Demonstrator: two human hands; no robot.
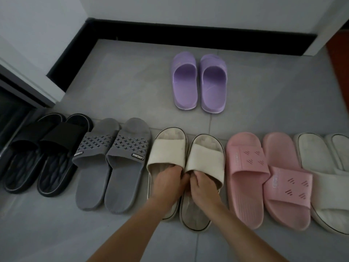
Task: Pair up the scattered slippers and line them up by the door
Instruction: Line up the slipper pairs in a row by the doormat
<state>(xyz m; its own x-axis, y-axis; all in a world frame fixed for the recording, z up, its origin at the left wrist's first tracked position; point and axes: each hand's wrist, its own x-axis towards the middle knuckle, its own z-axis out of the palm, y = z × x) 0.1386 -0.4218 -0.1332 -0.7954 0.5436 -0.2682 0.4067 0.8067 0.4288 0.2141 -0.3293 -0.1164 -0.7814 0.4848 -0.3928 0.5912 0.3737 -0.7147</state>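
Observation:
A row of slipper pairs lies across the grey tiled floor, toes pointing away from me. From the left: a black pair [43, 154], a grey pair [111, 163], a cream pair [186, 159], a pink pair [264, 176] and a white pair [324, 173] cut off by the right edge. My left hand [168, 183] grips the strap edge of the left cream slipper [167, 154]. My right hand [203, 186] grips the strap edge of the right cream slipper [206, 161]. The two cream slippers touch side by side. A purple pair [199, 82] stands apart, farther back.
A white wall with a black skirting board [188, 32] runs along the back. A dark door frame or threshold [17, 95] sits at the left, close to the black pair. A reddish-brown surface [338, 59] shows at the right edge. Bare tiles lie between the row and the wall.

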